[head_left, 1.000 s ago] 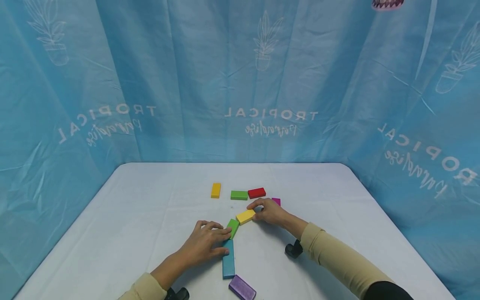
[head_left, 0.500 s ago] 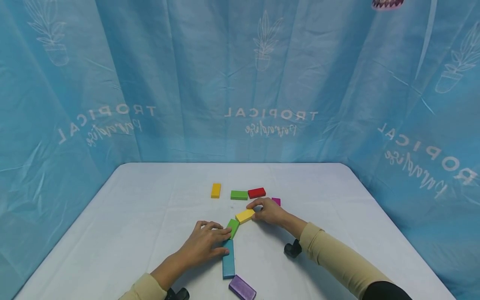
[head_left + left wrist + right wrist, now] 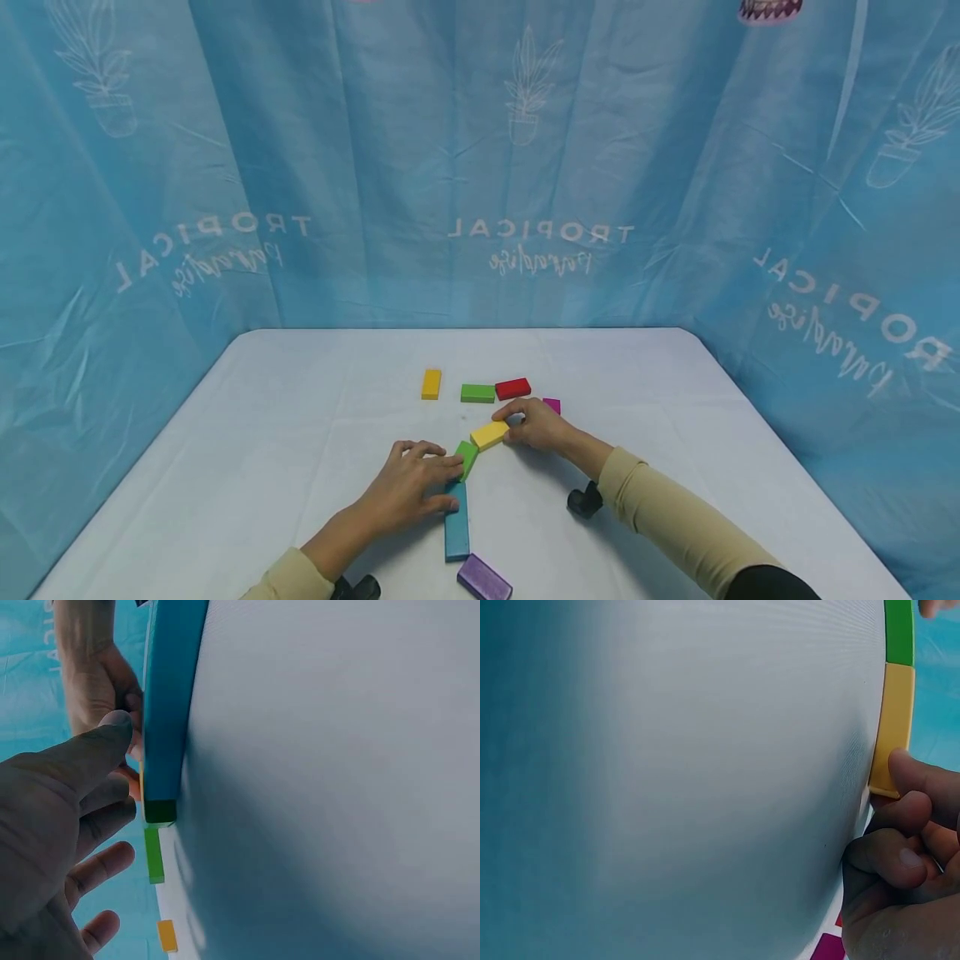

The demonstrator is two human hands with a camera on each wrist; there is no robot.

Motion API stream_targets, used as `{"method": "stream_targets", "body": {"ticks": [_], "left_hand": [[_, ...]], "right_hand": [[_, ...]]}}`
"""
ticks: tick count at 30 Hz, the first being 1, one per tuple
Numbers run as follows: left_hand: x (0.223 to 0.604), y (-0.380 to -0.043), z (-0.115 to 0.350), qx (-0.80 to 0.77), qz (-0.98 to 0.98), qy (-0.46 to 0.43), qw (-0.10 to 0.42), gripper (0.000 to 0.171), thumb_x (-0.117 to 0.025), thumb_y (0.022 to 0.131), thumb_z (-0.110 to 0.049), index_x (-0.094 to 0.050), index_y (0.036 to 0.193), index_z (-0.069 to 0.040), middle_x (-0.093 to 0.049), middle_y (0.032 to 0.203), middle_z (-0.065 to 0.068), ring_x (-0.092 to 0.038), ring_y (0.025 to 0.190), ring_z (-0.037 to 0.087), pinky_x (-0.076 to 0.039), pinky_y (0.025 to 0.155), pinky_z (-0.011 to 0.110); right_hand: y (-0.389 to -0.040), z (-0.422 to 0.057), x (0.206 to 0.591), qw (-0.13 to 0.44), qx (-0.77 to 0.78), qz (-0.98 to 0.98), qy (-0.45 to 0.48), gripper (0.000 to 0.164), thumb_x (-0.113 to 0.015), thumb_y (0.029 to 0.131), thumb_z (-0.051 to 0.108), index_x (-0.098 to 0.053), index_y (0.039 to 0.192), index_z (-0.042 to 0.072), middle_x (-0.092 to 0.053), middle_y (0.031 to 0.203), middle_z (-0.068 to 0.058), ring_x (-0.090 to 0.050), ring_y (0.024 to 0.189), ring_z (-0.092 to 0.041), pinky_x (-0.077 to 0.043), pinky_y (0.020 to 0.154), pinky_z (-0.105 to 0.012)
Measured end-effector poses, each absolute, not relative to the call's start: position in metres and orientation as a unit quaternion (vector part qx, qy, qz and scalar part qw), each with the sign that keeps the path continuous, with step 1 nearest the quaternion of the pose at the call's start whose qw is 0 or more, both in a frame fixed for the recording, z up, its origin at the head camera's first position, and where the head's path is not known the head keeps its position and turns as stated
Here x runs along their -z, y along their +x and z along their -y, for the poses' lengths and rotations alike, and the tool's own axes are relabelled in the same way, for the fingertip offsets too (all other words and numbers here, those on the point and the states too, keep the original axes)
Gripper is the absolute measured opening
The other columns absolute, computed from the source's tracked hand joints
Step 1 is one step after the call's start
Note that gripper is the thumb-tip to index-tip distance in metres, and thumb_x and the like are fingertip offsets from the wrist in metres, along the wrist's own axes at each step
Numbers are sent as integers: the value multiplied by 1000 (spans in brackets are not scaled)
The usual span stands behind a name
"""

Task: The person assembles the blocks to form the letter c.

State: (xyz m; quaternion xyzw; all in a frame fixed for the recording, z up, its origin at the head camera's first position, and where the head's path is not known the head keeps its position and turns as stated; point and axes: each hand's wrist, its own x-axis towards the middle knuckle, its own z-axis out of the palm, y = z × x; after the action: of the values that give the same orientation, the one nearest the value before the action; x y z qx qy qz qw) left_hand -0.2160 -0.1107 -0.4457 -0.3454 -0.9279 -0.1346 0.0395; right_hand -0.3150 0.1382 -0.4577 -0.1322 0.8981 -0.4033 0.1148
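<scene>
Yellow block (image 3: 489,435): on desk (image 3: 322,417), beyond far end of blue block (image 3: 457,523) and to its right. Near green block (image 3: 467,458) sits between the two, end to end. Right hand (image 3: 538,423): fingers grasping the yellow block at its right end. Left hand (image 3: 414,482): left of the blue block, fingers released and loosely spread, index over the near green block, thumb over blue block's left edge; can't tell how firm. Purple block (image 3: 484,577): slanted at blue block's near end. Well beyond blue block: amber block (image 3: 431,384) to its left; far green block (image 3: 477,393), red block (image 3: 513,389), magenta block (image 3: 552,406) increasingly right, magenta partly hidden.
</scene>
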Motion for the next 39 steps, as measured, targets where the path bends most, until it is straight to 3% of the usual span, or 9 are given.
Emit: {"method": "stream_targets", "body": {"ticks": [8, 13, 22, 32, 39], "left_hand": [[440, -233, 110, 156, 919, -362, 19, 57, -72, 84, -42, -60, 133, -15, -55, 137, -3, -44, 124, 24, -31, 97, 54], [442, -246, 114, 155, 901, -405, -3, 61, -68, 87, -45, -52, 140, -19, -45, 145, -4, -35, 132, 25, -30, 99, 52], [444, -262, 117, 119, 892, -432, -55, 76, -58, 88, -58, -33, 151, -24, -26, 156, -12, -20, 141, 24, -23, 106, 53], [444, -272, 113, 107, 892, -428, -99, 80, -58, 85, -62, -30, 152, -28, -23, 156, -15, -18, 141, 25, -19, 108, 53], [443, -272, 111, 82, 891, -435, -99, 79, -57, 86, -62, -30, 152, -28, -22, 156, -14, -19, 141, 25, -19, 108, 53]], "right_hand": [[-316, -138, 457, 115, 396, -901, -133, 32, -72, 82, 0, -74, 107, 19, -62, 117, -2, -50, 109, -24, -46, 91, -43], [-315, -138, 457, 113, 389, -903, -139, 31, -71, 82, 0, -74, 107, 19, -62, 120, -2, -48, 118, -28, -40, 97, -51], [-316, -139, 457, 116, 386, -904, -143, 31, -72, 83, 2, -74, 108, 20, -61, 123, -3, -46, 119, -29, -39, 98, -52], [-316, -140, 459, 114, 385, -904, -147, 31, -72, 83, 2, -74, 109, 19, -61, 123, -3, -45, 121, -29, -38, 98, -52], [-317, -140, 458, 114, 383, -904, -152, 32, -71, 83, 1, -73, 109, 19, -61, 123, -3, -45, 121, -29, -37, 99, -52]]}}
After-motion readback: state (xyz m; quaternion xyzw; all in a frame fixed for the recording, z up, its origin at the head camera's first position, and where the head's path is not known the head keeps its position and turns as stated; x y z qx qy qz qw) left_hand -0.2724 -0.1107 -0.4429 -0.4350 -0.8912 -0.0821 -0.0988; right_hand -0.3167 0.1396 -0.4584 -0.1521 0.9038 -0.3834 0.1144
